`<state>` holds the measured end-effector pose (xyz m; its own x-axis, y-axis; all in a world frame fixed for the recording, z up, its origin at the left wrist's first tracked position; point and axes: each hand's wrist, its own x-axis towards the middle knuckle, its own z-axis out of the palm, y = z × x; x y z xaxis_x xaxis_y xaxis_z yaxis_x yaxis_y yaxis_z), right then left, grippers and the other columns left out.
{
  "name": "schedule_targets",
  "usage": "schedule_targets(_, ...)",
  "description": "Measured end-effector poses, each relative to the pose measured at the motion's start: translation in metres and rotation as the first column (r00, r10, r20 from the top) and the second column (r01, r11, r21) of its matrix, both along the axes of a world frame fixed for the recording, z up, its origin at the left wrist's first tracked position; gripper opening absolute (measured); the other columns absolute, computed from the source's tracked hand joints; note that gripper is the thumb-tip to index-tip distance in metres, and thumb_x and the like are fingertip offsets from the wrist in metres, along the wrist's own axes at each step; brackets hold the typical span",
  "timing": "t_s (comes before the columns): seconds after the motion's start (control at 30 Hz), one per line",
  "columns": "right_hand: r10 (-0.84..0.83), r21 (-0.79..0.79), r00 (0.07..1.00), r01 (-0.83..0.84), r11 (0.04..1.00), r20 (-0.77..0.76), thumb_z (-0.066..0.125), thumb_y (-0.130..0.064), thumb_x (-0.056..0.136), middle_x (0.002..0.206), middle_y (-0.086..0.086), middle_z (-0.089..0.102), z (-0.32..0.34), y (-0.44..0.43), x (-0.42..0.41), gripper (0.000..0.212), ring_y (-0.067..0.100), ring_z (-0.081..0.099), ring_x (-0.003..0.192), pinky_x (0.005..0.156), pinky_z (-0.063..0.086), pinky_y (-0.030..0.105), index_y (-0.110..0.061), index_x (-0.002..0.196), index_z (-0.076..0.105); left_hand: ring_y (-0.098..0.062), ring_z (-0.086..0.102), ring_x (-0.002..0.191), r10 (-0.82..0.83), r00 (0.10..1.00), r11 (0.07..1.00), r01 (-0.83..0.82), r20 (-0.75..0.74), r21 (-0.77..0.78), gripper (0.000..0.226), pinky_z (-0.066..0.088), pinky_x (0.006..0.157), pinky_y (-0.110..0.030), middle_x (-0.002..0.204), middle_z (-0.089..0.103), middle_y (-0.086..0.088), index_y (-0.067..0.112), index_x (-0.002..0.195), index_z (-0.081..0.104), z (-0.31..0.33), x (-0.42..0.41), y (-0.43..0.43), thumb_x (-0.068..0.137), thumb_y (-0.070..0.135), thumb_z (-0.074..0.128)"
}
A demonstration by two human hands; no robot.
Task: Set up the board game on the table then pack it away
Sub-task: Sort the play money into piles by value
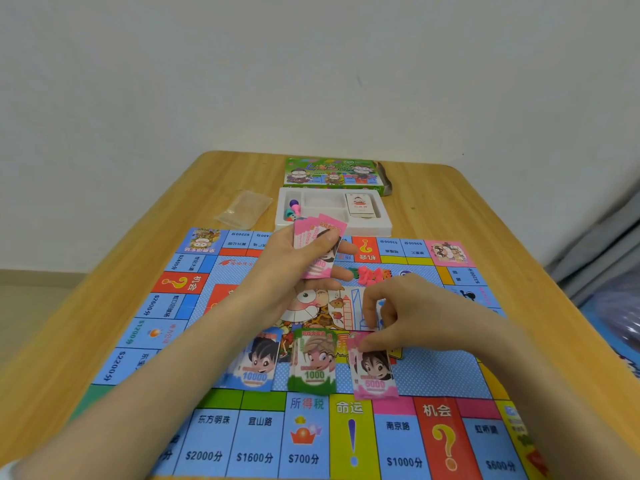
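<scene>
The board [440, 375] lies open on the table [86, 323], and three piles of play money stand in a row on its middle: a blue pile [256, 367], a green pile [313, 367] and a pink pile [375, 375]. The left hand [294, 268] grips a small fan of pink notes [308, 237] above the board, with the thumb across them. The right hand [408, 317] is curled over the far end of the pink pile, and its fingertips seem to pinch the top note there. I cannot tell if the note is already let go.

The step in hand is, I think, to sort the money by colour, so the setting up is only partly done. To do it well, each note should go down flat and square on its pile, with the number toward the person, and the fingers should lift straight up so the pile does not slide. The left hand should loosen its thumb a little, so only one note comes away each time.

Behind the board, the tray [332, 228] holds the cards [360, 204] and the pawns [292, 209], the box [334, 173] lies beyond it, and a clear bag [244, 207] lies to the left.
</scene>
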<state>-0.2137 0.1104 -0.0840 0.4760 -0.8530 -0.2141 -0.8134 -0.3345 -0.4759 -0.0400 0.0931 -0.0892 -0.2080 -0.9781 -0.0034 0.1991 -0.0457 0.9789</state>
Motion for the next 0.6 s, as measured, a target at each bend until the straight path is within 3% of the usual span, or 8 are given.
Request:
schedule_targets(0.13, -0.082, -0.135, 0.959, 0.122, 0.983, 0.272, 0.07, -0.037, 0.08, 0.037, -0.013, 0.041, 0.0013, -0.0011, 0.0015, 0.033, 0.006, 0.037, 0.039, 0.043, 0.027, 0.014, -0.016, 0.064, 0.051, -0.013, 0.068, 0.057, -0.016, 1.0, 1.0, 0.016, -0.014, 0.025, 0.008, 0.054, 0.047, -0.02, 0.078, 0.073, 0.001, 0.014, 0.095, 0.061, 0.0008, 0.0001, 0.0009, 0.088, 0.017, 0.06)
schedule_targets(0.27, -0.124, -0.102, 0.78, 0.234, 0.967, 0.613, 0.064, -0.039, 0.079, 0.048, -0.007, 0.042, 0.0059, -0.002, 0.0026, 0.029, 0.006, 0.032, 0.042, 0.044, 0.026, 0.014, -0.011, 0.078, 0.056, -0.012, 0.067, 0.053, -0.057, 0.998, 0.995, 0.06, -0.042, 0.075, 0.012, 0.051, 0.043, -0.019, 0.074, 0.072, 0.0, 0.013, 0.093, 0.061, 0.0019, 0.0006, 0.0018, 0.081, 0.015, 0.064)
schedule_targets(0.37, -0.111, -0.04, 0.71, 0.192, 0.981, 0.695, 0.059, -0.048, 0.071, 0.067, -0.003, 0.054, 0.0054, -0.0003, 0.0056, 0.034, 0.013, 0.044, 0.055, 0.05, 0.036, 0.023, -0.02, 0.092, 0.056, -0.013, 0.066, 0.051, -0.115, 0.993, 0.988, 0.116, -0.025, 0.1, 0.021, 0.05, 0.042, -0.019, 0.065, 0.067, 0.0, 0.013, 0.097, 0.06, 0.0025, -0.0006, 0.003, 0.077, 0.015, 0.066)
schedule_targets(0.43, -0.114, -0.047, 0.69, 0.21, 0.977, 0.715, 0.058, -0.047, 0.071, 0.079, 0.003, 0.059, 0.0025, -0.0006, 0.0076, 0.034, 0.013, 0.049, 0.058, 0.053, 0.039, 0.022, -0.023, 0.094, 0.054, -0.013, 0.065, 0.049, -0.171, 0.985, 0.982, 0.169, 0.014, 0.089, 0.017, 0.049, 0.041, -0.018, 0.059, 0.065, 0.004, 0.015, 0.097, 0.06, 0.0027, -0.0018, 0.0048, 0.082, 0.01, 0.064)
schedule_targets(0.5, -0.136, -0.043, 0.65, 0.252, 0.967, 0.747, 0.059, -0.041, 0.077, 0.077, 0.001, 0.06, -0.0003, -0.0015, 0.0088, 0.024, 0.008, 0.051, 0.053, 0.05, 0.039, 0.016, -0.021, 0.09, 0.053, -0.013, 0.064, 0.047, -0.218, 0.975, 0.974, 0.215, 0.037, 0.071, 0.015, 0.048, 0.04, -0.017, 0.057, 0.064, 0.005, 0.016, 0.095, 0.06, 0.0031, -0.0033, 0.0069, 0.084, 0.007, 0.062)
schedule_targets(0.6, -0.134, -0.056, 0.606, 0.284, 0.957, 0.784, 0.064, -0.021, 0.084, 0.059, -0.007, 0.058, -0.0032, -0.0031, 0.0086, 0.012, 0.008, 0.052, 0.049, 0.046, 0.04, 0.017, -0.014, 0.08, 0.055, -0.014, 0.064, 0.049, -0.257, 0.965, 0.966, 0.255, 0.054, 0.039, 0.014, 0.05, 0.042, -0.019, 0.059, 0.064, 0.005, 0.013, 0.096, 0.06, 0.0028, -0.0042, 0.0084, 0.085, 0.005, 0.061)
